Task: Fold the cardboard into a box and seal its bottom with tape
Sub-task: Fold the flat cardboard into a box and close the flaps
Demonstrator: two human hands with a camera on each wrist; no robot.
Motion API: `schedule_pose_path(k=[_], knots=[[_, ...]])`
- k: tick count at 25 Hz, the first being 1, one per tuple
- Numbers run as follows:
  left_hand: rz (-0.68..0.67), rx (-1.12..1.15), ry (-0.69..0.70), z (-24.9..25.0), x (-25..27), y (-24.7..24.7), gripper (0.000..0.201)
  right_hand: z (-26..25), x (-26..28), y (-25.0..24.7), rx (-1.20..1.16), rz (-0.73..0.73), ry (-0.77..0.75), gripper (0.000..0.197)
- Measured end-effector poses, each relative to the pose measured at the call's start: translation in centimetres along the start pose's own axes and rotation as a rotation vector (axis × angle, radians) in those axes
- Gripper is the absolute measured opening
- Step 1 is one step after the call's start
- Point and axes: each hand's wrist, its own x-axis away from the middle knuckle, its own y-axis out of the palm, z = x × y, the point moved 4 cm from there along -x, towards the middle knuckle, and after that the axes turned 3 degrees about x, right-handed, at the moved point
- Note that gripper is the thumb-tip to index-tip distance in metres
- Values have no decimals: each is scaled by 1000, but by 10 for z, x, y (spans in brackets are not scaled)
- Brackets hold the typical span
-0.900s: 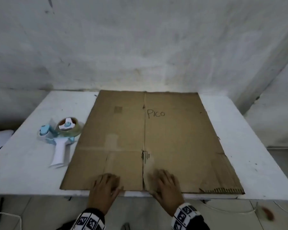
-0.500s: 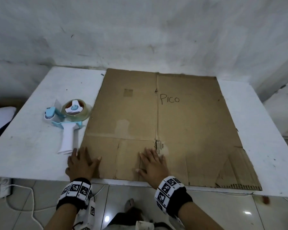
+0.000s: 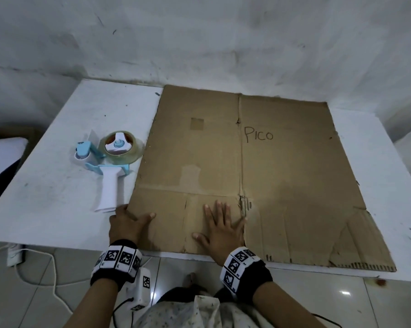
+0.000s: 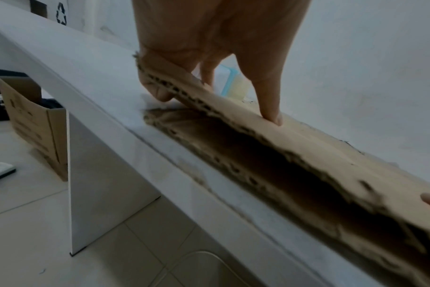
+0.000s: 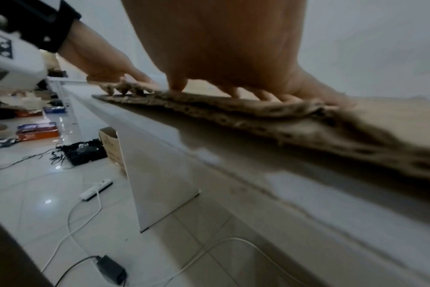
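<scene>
On the white table [image 3: 57, 185] the flattened cardboard [image 3: 259, 174] lies near-edge flush; the left hand [image 3: 126, 223] pinches its raised near-left corner, the right hand [image 3: 221, 226] presses flat, fingers spread. Leftward, just beside, rests the tape dispenser [image 3: 112, 162].

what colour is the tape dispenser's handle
White, with a light blue frame; the tape dispenser shows best in the head view.

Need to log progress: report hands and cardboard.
Left hand pinches cardboard corner, lifting its top layer. Right hand flat on cardboard. Tape dispenser untouched beside it.
</scene>
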Motion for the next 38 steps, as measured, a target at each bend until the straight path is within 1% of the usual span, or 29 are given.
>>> schedule_pose_path(k=[1,2,4,6,8,10,11,12,13,14,15,16,18,20,23,26,28,30,31,32,34,36,37,38], knots=[[-14,15,-26,0,-1,2,81,-4,3,1,-1,27,-3,100],[-22,21,-44,0,-2,5,83,-7,8,4,39,18,3,95],[-7,-21,-62,3,1,7,83,-8,13,15,72,-48,30,87],[39,-102,-51,8,7,8,85,-7,14,18,72,-75,19,90],[36,-40,-42,12,12,10,84,-7,14,13,52,-80,10,97],[6,52,-17,14,17,12,75,-10,15,6,84,-86,7,102],[7,65,8,14,21,11,71,-14,16,3,123,-74,-33,103],[23,68,42,15,25,11,68,-18,16,0,138,-59,-104,105],[44,66,71,15,29,10,66,-23,13,-1,101,-50,-168,105],[62,58,95,15,32,10,66,-25,10,-4,38,-62,-170,105],[65,50,106,13,36,11,66,-25,5,-7,2,-30,-135,105],[55,40,113,10,40,14,65,-25,-1,-12,2,-19,-84,103],[7,11,104,7,44,19,65,-25,-12,-23,-32,-115,13,92],[-60,-16,66,7,43,17,63,-24,-21,-31,-59,-204,48,97],[-160,-9,25,17,33,6,63,-24,-20,-33,-62,-268,17,99],[-203,178,40,36,32,-11,63,-31,8,-38,-67,-267,-135,107],[-196,279,43,52,33,-25,62,-34,34,-48,-60,-219,-250,110],[-178,309,73,66,30,-40,58,-31,51,-52,-20,-93,-308,101],[-179,327,96,72,30,-46,53,-27,54,-53,44,24,-317,96],[-191,342,128,79,32,-52,45,-24,56,-59,102,171,-318,91],[-249,362,190,87,38,-58,30,-18,53,-75,104,438,-345,71],[-358,474,232,91,49,-61,23,-15,51,-105,53,589,-385,46],[-415,543,245,93,55,-61,24,-13,49,-121,57,637,-365,40],[-436,592,261,95,62,-62,28,-11,45,-136,46,609,-335,36]])
